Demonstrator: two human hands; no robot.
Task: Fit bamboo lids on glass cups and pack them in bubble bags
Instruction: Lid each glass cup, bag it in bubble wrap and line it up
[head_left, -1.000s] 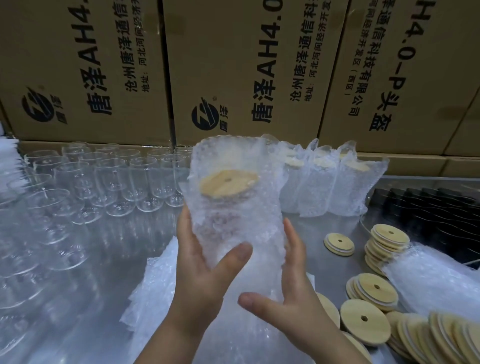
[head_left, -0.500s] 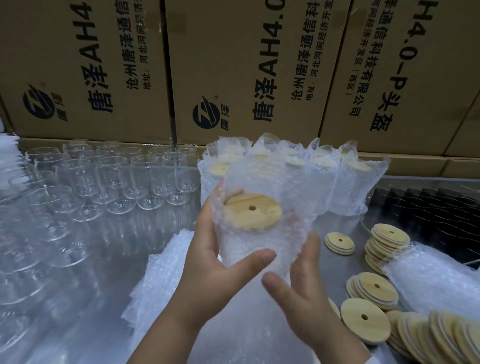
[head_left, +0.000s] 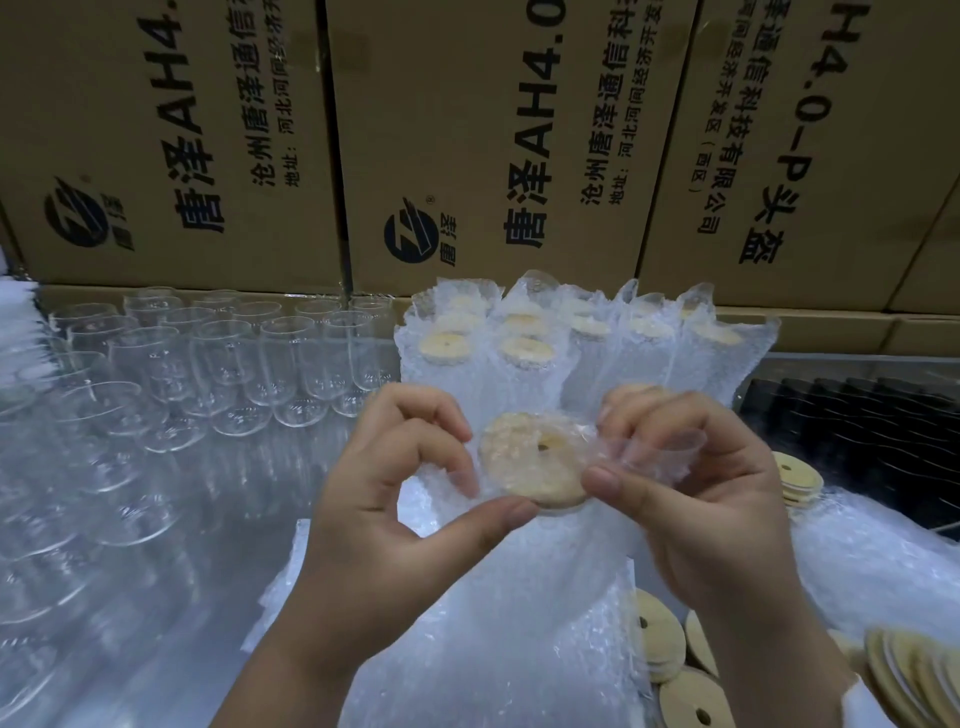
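Clear bubble-wrap bag (head_left: 540, 551), frame centre: our left hand (head_left: 395, 499) and right hand (head_left: 711, 499) pinch its mouth over the round bamboo lid (head_left: 524, 462); we judge sealing underway, flap-folding next.

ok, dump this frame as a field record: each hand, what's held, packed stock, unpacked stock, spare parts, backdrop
left hand: fingers and thumb curled round the bubble bag at lid height
right hand: pinches the bag's open flap
held item: bamboo lid, seen through the bubble bag; the cup under it is hidden
packed stock: bagged cups, standing at the back, centre
unpacked stock: bare glass cups, back left
spare parts: loose lids lower right; empty bags under the hands
backdrop: cardboard boxes
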